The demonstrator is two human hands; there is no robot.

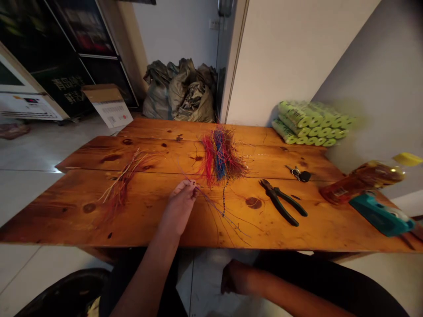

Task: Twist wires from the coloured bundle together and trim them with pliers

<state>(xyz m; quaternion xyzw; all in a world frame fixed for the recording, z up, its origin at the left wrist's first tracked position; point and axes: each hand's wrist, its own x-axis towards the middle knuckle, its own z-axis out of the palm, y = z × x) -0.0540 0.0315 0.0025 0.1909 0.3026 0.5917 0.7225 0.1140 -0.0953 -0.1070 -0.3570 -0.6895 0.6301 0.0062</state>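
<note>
My left hand (pixel 180 204) rests on the wooden table (pixel 82 220), its fingertips pinched on thin loose wires (pixel 218 211) that trail to the right. Just beyond the fingers lies a bundle of red and blue wires (pixel 220 156). A smaller spread of reddish and pale wires (pixel 122 182) lies to the left. My right hand (pixel 233 277) hangs below the table's front edge, over my lap, fingers curled; whether it holds anything is hidden in shadow.
Black pliers (pixel 282 202) and a key ring (pixel 299 174) lie right of the bundle. At far right are a brown bottle (pixel 360 180), a teal tool (pixel 380 215) and green rolls (pixel 310 123). Sacks (pixel 181 92) stand behind the table.
</note>
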